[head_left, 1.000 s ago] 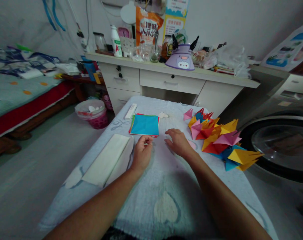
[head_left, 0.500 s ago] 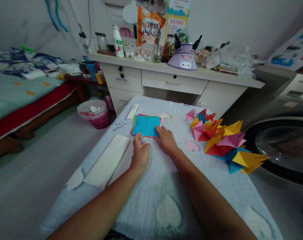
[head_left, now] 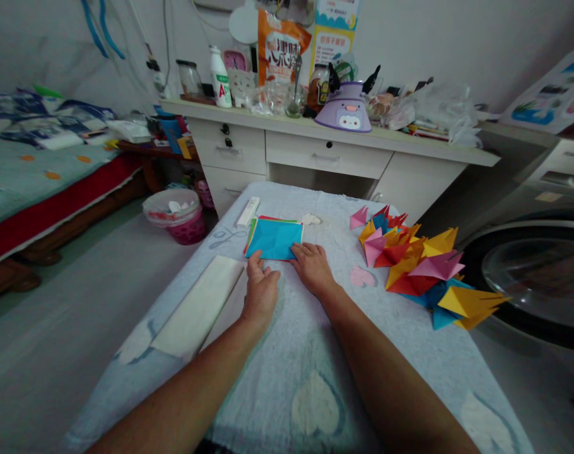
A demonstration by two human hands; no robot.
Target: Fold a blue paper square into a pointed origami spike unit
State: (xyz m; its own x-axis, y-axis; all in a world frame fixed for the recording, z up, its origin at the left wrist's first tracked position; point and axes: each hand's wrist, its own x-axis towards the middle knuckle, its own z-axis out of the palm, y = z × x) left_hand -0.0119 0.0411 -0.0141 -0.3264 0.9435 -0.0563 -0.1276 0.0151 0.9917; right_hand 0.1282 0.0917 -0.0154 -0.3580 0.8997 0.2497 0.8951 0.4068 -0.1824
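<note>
A stack of coloured paper [head_left: 274,237] lies on the cloth-covered table, a blue sheet on top and red, green and yellow edges showing beneath. My left hand [head_left: 261,287] is at the stack's near left corner, fingers apart, fingertips touching the near edge. At the near right corner my right hand [head_left: 311,265] rests with its fingers stretched out flat on the paper's edge. Neither hand has lifted a sheet. To the right sits a cluster of folded paper cranes [head_left: 412,258] in yellow, red, pink and blue.
A long whitish folded sheet [head_left: 202,306] lies left of my hands. A small white box [head_left: 248,212] is behind the stack. Beyond the table [head_left: 325,378] stands a white desk [head_left: 325,154] crowded with items. A pink bin [head_left: 185,227] is left, a washing machine [head_left: 542,252] right.
My right hand has slid slightly nearer along the stack's right corner, its fingers a little more bent. The left hand stays at the near edge. The whole view has shifted slightly.
</note>
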